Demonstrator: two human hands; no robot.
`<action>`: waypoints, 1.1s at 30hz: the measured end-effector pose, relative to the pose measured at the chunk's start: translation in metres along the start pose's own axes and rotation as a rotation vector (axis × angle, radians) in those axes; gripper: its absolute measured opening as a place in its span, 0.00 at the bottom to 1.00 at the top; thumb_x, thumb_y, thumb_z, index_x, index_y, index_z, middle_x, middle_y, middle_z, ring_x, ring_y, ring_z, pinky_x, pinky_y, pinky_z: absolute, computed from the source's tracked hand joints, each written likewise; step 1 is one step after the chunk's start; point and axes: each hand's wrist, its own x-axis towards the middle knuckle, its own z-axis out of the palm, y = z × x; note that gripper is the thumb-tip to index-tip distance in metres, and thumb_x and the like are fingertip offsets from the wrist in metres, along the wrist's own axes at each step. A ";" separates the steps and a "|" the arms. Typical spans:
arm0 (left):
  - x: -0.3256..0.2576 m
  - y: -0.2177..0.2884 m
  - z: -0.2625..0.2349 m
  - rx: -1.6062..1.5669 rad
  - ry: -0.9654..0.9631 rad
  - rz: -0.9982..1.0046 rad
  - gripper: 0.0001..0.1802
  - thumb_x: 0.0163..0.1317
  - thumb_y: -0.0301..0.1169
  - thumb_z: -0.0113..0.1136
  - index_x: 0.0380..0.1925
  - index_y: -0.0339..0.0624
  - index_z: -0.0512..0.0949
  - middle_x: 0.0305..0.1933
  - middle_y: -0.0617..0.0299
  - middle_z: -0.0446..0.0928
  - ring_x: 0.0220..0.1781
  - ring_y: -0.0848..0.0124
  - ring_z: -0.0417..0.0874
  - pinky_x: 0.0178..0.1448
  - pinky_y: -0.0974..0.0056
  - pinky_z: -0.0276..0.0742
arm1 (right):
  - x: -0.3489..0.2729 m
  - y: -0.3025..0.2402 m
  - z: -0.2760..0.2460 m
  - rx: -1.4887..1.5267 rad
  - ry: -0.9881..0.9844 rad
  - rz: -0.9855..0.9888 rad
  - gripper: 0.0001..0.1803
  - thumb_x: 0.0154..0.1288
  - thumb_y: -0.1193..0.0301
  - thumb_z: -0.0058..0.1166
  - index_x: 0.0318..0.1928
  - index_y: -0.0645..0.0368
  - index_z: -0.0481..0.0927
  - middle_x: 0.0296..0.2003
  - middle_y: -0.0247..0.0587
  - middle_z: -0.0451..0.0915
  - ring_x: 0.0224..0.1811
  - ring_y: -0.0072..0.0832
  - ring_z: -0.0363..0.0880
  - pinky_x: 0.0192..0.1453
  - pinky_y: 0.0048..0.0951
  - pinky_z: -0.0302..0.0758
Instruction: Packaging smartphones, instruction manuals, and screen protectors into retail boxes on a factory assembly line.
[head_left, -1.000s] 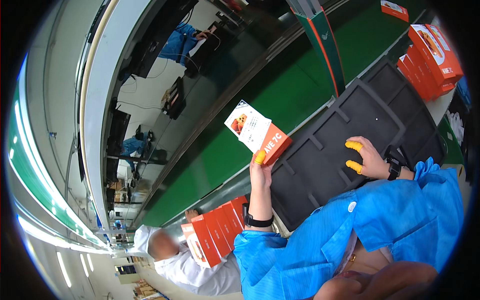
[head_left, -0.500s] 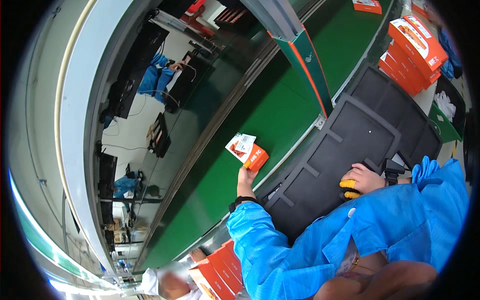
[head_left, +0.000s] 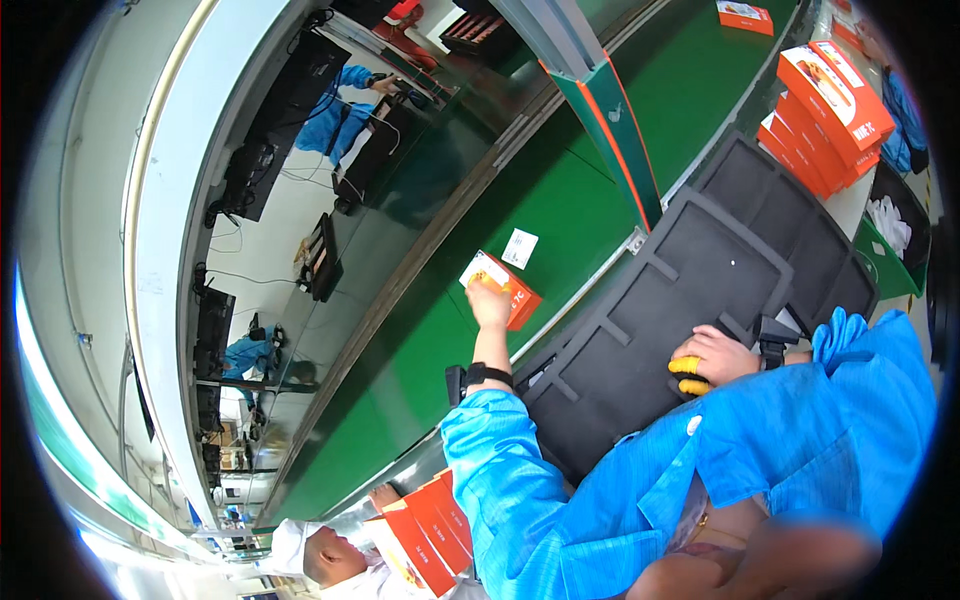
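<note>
Mid-frame: left hand (head_left: 489, 304) on orange-white box (head_left: 523, 307), grip unclear to me. Probably light, stiff card; best held by opposite edges. Right hand (head_left: 716, 358) curled at black tray (head_left: 640, 325), hold unclear.

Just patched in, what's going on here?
A person's left grip is on an orange-and-white box at the green belt, with a white slip beside it. The right grip, fingers curled, is by the black tray; any contact is unclear. Orange boxes are stacked to the right, and a co-worker is at lower left.
</note>
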 end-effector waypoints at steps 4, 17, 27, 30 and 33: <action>0.033 0.077 0.038 0.180 -0.102 0.115 0.31 0.51 0.31 0.66 0.53 0.31 0.65 0.55 0.41 0.68 0.59 0.47 0.70 0.63 0.54 0.69 | -0.010 0.013 0.015 -0.085 0.018 0.011 0.18 0.60 0.59 0.56 0.48 0.53 0.77 0.48 0.35 0.75 0.51 0.31 0.73 0.64 0.43 0.62; 0.146 0.024 0.175 0.182 -0.319 -0.122 0.27 0.51 0.37 0.68 0.47 0.32 0.72 0.48 0.45 0.76 0.50 0.54 0.78 0.52 0.57 0.74 | -0.058 0.053 0.095 0.124 -0.104 0.151 0.19 0.67 0.58 0.45 0.47 0.60 0.76 0.41 0.37 0.77 0.45 0.31 0.75 0.61 0.32 0.63; 0.150 0.004 0.087 -0.201 -0.279 -0.219 0.31 0.46 0.41 0.73 0.44 0.32 0.73 0.44 0.49 0.78 0.46 0.61 0.81 0.48 0.58 0.76 | -0.035 0.045 0.053 0.224 -0.063 0.179 0.19 0.65 0.58 0.46 0.51 0.54 0.76 0.44 0.33 0.77 0.47 0.28 0.74 0.62 0.34 0.62; 0.116 0.001 0.053 0.027 -0.195 -0.358 0.39 0.44 0.47 0.73 0.49 0.33 0.68 0.51 0.49 0.72 0.52 0.58 0.76 0.53 0.54 0.73 | -0.025 0.042 0.040 0.074 -0.034 0.040 0.19 0.65 0.58 0.45 0.51 0.53 0.76 0.46 0.32 0.76 0.47 0.28 0.74 0.62 0.35 0.62; 0.083 0.023 0.048 0.340 -0.097 -0.475 0.46 0.42 0.52 0.73 0.54 0.35 0.63 0.57 0.49 0.65 0.58 0.55 0.70 0.58 0.50 0.70 | -0.017 0.032 0.024 -0.048 0.008 -0.027 0.17 0.63 0.59 0.50 0.49 0.53 0.77 0.46 0.33 0.76 0.47 0.30 0.74 0.60 0.35 0.64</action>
